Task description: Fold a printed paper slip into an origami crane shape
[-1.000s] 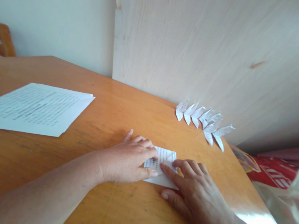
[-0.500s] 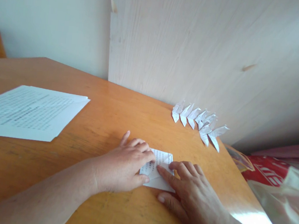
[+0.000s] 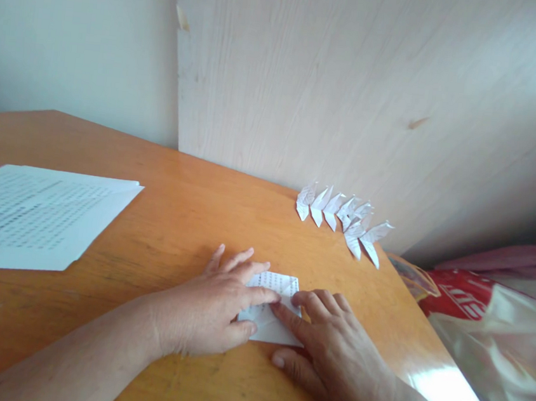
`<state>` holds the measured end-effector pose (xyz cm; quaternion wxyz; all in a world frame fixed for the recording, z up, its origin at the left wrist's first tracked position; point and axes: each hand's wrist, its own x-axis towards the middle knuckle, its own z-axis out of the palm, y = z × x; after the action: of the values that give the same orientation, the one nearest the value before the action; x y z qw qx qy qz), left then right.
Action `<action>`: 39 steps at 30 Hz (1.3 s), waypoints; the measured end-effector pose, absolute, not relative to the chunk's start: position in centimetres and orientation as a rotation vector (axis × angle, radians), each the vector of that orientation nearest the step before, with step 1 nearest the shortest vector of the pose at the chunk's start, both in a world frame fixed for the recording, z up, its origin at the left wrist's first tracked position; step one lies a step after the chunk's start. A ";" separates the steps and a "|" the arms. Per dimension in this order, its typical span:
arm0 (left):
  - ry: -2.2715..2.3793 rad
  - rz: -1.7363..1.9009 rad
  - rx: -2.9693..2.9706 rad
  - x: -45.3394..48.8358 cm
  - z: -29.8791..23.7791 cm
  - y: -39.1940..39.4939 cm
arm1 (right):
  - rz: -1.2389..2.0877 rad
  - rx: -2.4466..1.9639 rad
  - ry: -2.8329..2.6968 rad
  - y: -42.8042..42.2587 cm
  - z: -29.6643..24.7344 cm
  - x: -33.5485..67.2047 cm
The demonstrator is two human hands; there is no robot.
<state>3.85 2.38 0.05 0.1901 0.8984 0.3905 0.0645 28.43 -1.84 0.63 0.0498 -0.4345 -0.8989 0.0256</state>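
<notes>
A small folded sheet of printed paper [image 3: 270, 333] lies flat on the wooden table, partly covered by my fingers. My left hand [image 3: 219, 304] rests over its left side with fingers spread, the index finger stretched across the paper and the thumb on its lower left. From the right, my right hand [image 3: 334, 341] presses its index fingertip on the middle of the paper, close to the left index tip. Its other fingers lie at the paper's right edge, and its thumb is on the table below. Neither hand grips the paper.
Several folded paper pieces [image 3: 331, 208] stand in a row near the table's back right edge. A stack of printed sheets [image 3: 31, 217] lies at the left. Behind the table [image 3: 189, 218] rises a pale wooden panel [image 3: 285, 81]. Red and pale bags [image 3: 459, 294] sit beyond the right edge.
My left fingers have spread, and the left index finger now reaches straight across the paper toward the right fingertip. The whole view has shifted slightly; the right hand keeps its pose on the paper.
</notes>
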 end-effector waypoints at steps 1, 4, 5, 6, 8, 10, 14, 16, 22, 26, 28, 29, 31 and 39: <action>1.101 0.164 2.519 3.9 0.0 2.5 | 0.082 -1.325 -2.738 -1.9 0.7 28.4; 1.117 0.122 2.508 4.0 0.1 2.7 | 0.095 -1.333 -2.733 -1.8 0.8 28.4; 1.119 0.118 2.508 4.1 0.2 2.8 | 0.095 -1.332 -2.729 -1.8 0.8 28.4; 1.118 0.116 2.511 4.2 0.2 2.9 | 0.095 -1.329 -2.726 -1.8 0.8 28.4; 1.110 0.107 2.519 4.4 0.2 3.1 | 0.097 -1.322 -2.723 -1.8 0.8 28.4; 1.102 0.097 2.531 4.6 0.1 3.3 | 0.101 -1.314 -2.721 -1.8 0.6 28.3; 1.102 0.082 2.540 4.7 -0.1 3.5 | 0.100 -1.323 -2.714 -1.8 0.5 28.2; 1.106 0.064 2.532 4.7 0.0 3.6 | 0.109 -1.328 -2.712 -1.8 0.6 28.2; 1.114 0.029 2.513 4.7 0.3 3.6 | 0.126 -1.311 -2.681 -1.7 0.8 28.4; 1.111 0.024 2.511 4.6 0.2 3.6 | 0.111 -1.320 -2.665 -1.6 0.7 28.6; 1.107 0.030 2.512 4.6 0.2 3.6 | 0.103 -1.318 -2.678 -1.7 0.7 28.6; 1.106 0.030 2.510 4.6 0.1 3.7 | 0.096 -1.320 -2.686 -1.7 0.6 28.5; 1.111 0.027 2.506 4.6 0.1 3.7 | 0.079 -1.326 -2.696 -1.8 0.6 28.5; 1.132 -0.051 2.492 4.7 0.4 3.7 | 0.051 -1.338 -2.689 -2.0 0.5 28.3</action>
<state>4.69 3.69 0.43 0.2008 0.8918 0.4051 -0.0182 28.33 -1.98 0.51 0.0689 -0.4445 -0.8930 0.0171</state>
